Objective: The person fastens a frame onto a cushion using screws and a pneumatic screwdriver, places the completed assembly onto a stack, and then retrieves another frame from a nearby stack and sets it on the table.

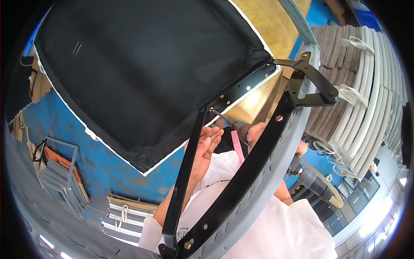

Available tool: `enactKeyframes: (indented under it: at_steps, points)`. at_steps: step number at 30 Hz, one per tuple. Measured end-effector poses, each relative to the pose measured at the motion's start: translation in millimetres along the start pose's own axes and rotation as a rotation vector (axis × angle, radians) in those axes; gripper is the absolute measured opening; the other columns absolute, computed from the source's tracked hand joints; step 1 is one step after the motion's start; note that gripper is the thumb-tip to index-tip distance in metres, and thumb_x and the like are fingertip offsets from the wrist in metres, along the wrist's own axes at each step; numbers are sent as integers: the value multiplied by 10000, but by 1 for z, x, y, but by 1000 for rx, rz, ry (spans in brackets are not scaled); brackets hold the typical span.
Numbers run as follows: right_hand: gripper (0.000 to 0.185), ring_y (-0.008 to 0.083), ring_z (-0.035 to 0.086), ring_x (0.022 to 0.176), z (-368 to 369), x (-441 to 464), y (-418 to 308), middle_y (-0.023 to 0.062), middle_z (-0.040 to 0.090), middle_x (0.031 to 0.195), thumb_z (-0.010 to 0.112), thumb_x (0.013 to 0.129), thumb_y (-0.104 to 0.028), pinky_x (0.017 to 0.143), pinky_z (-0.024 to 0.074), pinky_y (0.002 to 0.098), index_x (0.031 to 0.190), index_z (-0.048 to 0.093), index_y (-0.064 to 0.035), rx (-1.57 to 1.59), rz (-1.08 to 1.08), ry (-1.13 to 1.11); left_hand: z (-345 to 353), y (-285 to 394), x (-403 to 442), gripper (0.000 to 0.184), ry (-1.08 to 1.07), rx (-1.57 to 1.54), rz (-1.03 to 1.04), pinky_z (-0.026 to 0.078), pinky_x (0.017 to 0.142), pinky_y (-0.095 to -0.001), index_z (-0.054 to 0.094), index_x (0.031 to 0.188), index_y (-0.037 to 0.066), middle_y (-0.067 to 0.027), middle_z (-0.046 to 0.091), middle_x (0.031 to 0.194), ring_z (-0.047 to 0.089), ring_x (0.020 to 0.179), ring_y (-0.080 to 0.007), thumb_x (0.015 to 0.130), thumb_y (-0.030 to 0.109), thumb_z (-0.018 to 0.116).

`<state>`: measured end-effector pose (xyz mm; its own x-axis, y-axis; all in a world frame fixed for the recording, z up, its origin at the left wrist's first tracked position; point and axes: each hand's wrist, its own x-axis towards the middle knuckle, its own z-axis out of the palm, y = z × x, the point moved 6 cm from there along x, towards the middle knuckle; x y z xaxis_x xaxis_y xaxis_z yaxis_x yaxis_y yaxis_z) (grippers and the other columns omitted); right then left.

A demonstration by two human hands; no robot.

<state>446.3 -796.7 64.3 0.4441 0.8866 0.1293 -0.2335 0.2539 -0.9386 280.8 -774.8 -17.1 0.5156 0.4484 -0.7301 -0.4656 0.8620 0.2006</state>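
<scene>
In my right hand [256,132], partly hidden behind a curved black metal bar, is a power screwdriver [312,181]. Its long bit reaches a screw at the joint between a black metal strip [235,91] and a straight black bar [186,181]. The strip lies along the edge of a black fabric-covered panel [142,73] with white edging. My left hand [202,155] is beside the straight bar, fingers extended, with nothing visible in it. A folding black hinge bracket [317,82] links the strip to a grey padded frame [276,181].
Stacked grey and white padded pieces [355,99], tied with cords, stand at the right. Another bundle [125,216] lies at the lower left, near grey frames [62,181] on the blue floor [95,125]. A hose [332,179] trails from the screwdriver. A yellowish surface [276,26] lies under the panel.
</scene>
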Motion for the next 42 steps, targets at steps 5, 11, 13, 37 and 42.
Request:
enactKeyframes:
  at_steps: [5,11,13,37,42]
  points:
    - [405,208,588,752,-1,0,6,103,572,804,554,821,-239,710,525,391,1169,404,-97,20,35,-29,-29,-4,5,204,-79,-25,-36,527,934,-296,532,1156,-1,-117,621,1077,623,1060,-242,970,78,501]
    - [404,202,586,746,-4,1,8,101,572,800,552,818,-244,705,522,392,1164,405,-96,24,62,-49,-16,11,2,198,-6,64,101,547,779,-276,542,1130,16,-99,643,921,654,901,-218,983,145,508]
    - [404,201,586,744,-4,1,9,100,572,799,551,817,-245,704,522,392,1163,406,-95,28,70,-54,-19,15,4,191,-54,107,126,540,707,-260,543,1119,17,-98,643,880,657,839,-206,982,146,513]
    - [398,120,479,571,-32,12,-106,-3,450,665,554,760,-230,560,436,296,1114,391,-145,39,-395,602,49,-27,57,187,-408,38,-90,523,655,-226,624,1002,4,-80,647,777,621,706,-146,935,177,600]
    - [385,169,499,592,-16,25,-101,41,469,690,571,784,-190,581,452,331,1120,386,-157,-91,-528,434,81,-51,80,284,-256,-140,-164,431,532,-219,599,1077,-16,-30,608,722,546,602,-91,988,242,523]
